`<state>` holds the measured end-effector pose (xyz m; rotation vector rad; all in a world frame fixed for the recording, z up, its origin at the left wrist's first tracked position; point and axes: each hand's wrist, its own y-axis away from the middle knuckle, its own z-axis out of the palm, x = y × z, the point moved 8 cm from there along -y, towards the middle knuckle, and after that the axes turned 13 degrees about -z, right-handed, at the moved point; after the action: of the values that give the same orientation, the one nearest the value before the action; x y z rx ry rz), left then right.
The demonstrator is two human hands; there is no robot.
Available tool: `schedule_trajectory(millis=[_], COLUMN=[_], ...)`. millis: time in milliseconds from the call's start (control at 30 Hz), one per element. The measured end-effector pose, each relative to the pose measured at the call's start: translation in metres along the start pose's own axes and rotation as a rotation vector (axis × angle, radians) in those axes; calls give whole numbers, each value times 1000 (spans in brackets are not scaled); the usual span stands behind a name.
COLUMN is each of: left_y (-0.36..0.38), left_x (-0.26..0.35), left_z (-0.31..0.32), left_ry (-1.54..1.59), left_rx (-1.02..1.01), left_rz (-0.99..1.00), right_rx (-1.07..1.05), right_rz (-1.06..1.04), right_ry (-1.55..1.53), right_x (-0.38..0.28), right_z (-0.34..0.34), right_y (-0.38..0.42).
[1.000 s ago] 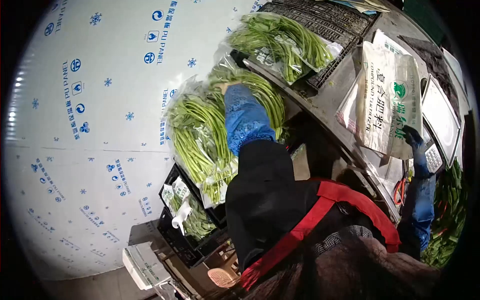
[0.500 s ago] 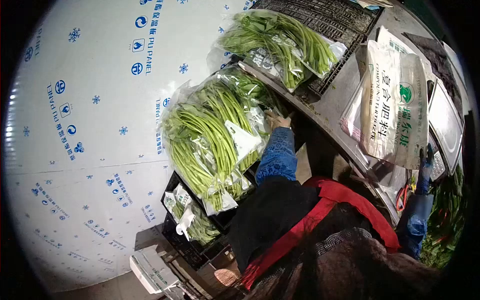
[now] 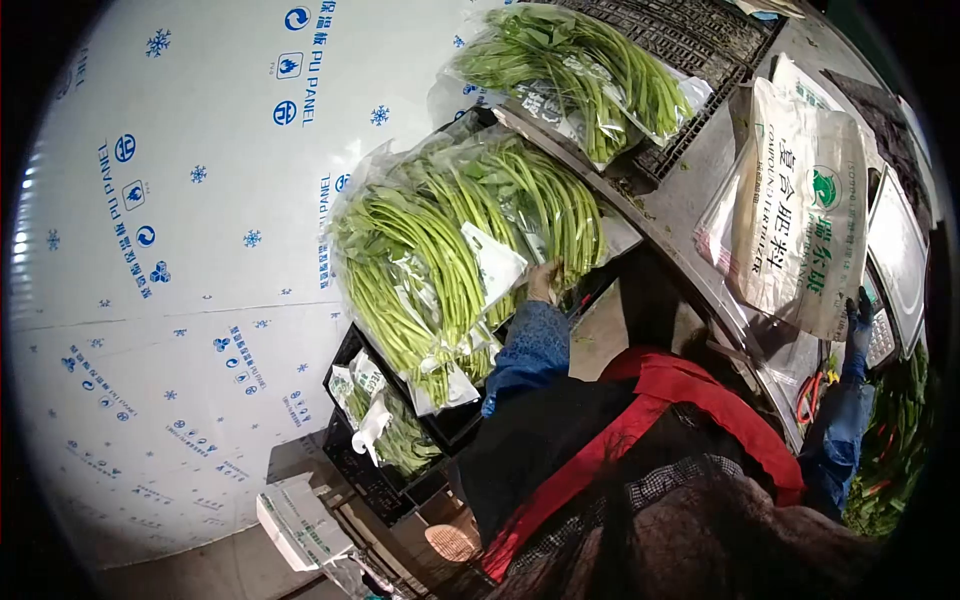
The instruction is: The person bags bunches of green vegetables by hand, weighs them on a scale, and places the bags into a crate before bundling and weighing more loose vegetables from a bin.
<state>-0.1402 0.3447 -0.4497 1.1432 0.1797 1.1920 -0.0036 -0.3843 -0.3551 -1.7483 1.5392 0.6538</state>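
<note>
My left hand (image 3: 543,282), in a blue patterned sleeve, is at the lower right edge of a clear bag of long-stemmed greens (image 3: 555,205). Its fingers are closed against the plastic and partly hidden. Another bag of greens (image 3: 420,270) with a white printed patch lies right beside it, both on a black crate (image 3: 462,425). My right hand (image 3: 858,312), in a dark glove, is at the lower right edge of a white printed fertilizer sack (image 3: 800,210). Its fingers look stretched out along the sack's edge.
More bagged greens (image 3: 580,80) lie on a black slatted crate (image 3: 690,45) at the table's far end. Red-handled scissors (image 3: 808,398) and a scale (image 3: 895,240) are near the sack. A lower crate holds a small bag of greens (image 3: 385,415). A white panel wall (image 3: 200,250) stands at left.
The right-hand bag of greens now lies spread out further toward the table, its stems in full view. My left hand has moved slightly down and left. My right hand stays by the sack.
</note>
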Motion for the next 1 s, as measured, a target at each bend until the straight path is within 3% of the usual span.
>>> schedule_trajectory(millis=[133,167,200,267,300,333,367,433,467,500,533,567,600,633,667,700,733,767,800,833,867,900,933,967,1000], left_y=[-16,-39,-84,-78,-83,-86,-90,-41,-37,-26,-14,39,39,44,58,69,82,97,107,120,134,128,121,105,70], left_x=[-38,-51,-56,-54,-58,-56,-54,-23,-13,-1,8,24,33,35,37,37,32,21,6,-15,-40,-64,-85,-112,-135], left_z=[1,-11,-33,-16,-18,-23,-24,2,4,13,22,67,74,103,135,175,222,268,304,342,375,399,410,421,421], left_ry=[-90,-157,-695,-824,-633,-691,-758,-1178,-1457,-1492,-1430,-1456,-1327,-1242,-1149,-1178,-1189,-1180,-1147,-1221,-1281,-1508,-1592,-1667,-1819], left_rx=[184,233,246,291,208,242,268,498,625,641,617,779,815,694,569,447,253,52,-126,-290,-462,-502,-567,-644,-614], left_rz=[19,-3,135,60,2,-30,-62,15,54,293,294,187,544,677,795,915,1112,1302,1181,1334,1486,1224,1220,1227,1181], right_rx=[232,291,355,346,361,319,338,329,336,345,350,366,319,337,319,447,510,487,471,426,380,310,245,191,255], right_rz=[-268,-230,-194,-112,-90,-69,-19,183,179,158,136,123,198,249,448,380,218,317,424,481,478,507,637,453,377], right_ry=[552,460,370,515,546,568,396,191,197,217,237,233,-68,-229,-521,-787,-481,-616,-743,-794,-924,-935,-717,-514,-646], right_x=[-28,-27,-29,-32,-29,-25,-15,-6,-2,4,8,10,18,8,-1,-16,-16,-40,-71,-110,-89,-102,-124,-106,-91], right_z=[-13,-16,-21,-23,-21,-22,-16,-14,-13,-11,-8,-5,8,12,29,44,44,61,79,82,109,116,104,98,92], right_y=[-7,-10,-13,-14,-12,-11,-6,10,15,19,24,29,31,35,45,44,46,51,57,65,72,79,90,95,102])
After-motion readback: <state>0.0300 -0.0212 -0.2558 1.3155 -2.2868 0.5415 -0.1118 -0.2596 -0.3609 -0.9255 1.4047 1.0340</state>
